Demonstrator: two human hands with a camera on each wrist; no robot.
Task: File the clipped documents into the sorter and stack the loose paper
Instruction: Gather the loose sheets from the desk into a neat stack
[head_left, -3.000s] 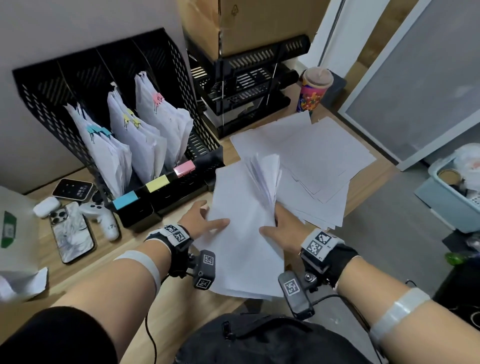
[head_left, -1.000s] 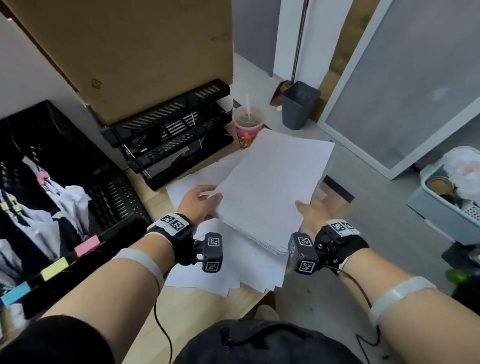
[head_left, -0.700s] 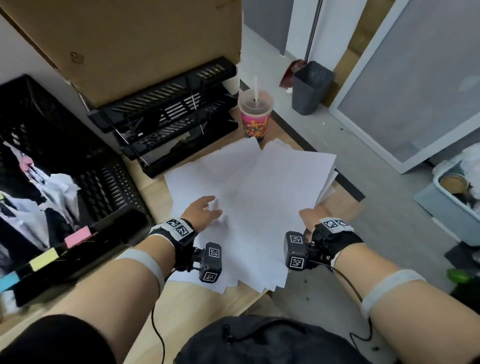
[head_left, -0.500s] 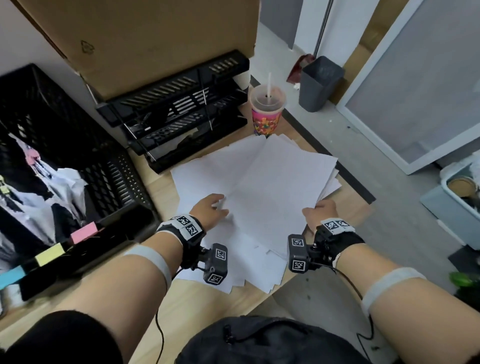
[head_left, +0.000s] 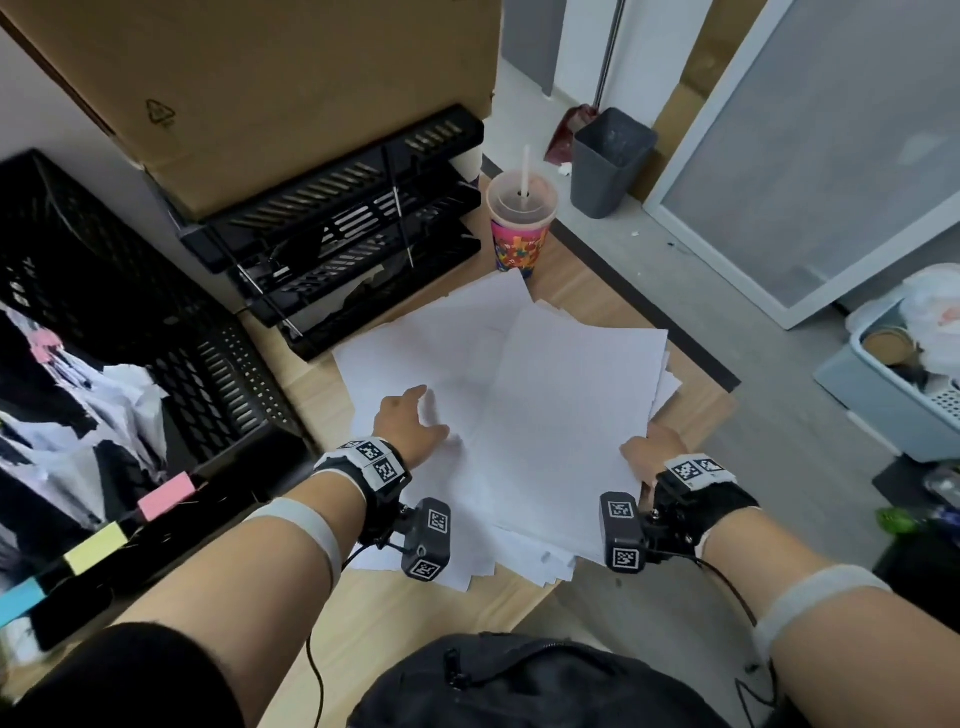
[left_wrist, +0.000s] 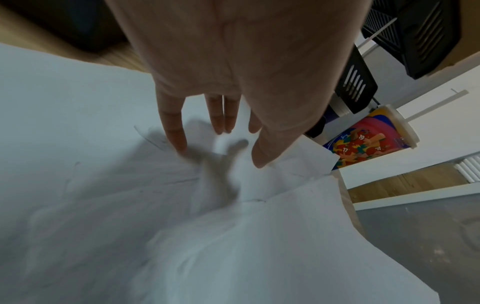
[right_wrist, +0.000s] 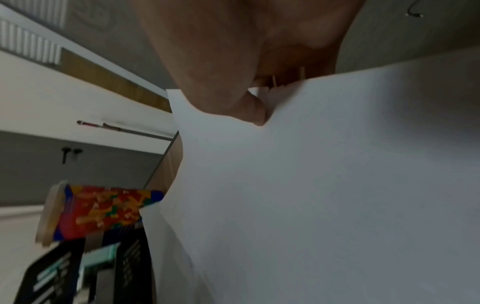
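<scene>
A stack of loose white paper lies on the wooden desk, on top of more spread sheets. My right hand pinches the stack's right edge, thumb on top and the fingers hidden beneath the paper. My left hand rests flat on the sheets to the left. Its fingers are straight and their tips touch the paper. The black sorter stands at the left and holds clipped documents behind pink, yellow and blue labels.
A colourful cup with a straw stands just beyond the sheets. Black letter trays under a cardboard box sit behind them. The desk ends to the right of the paper; a grey bin and a blue basket stand on the floor.
The stack, held up in both hands a second ago, has come down onto the spread sheets. My left hand has let go of it and lies flat on the paper.
</scene>
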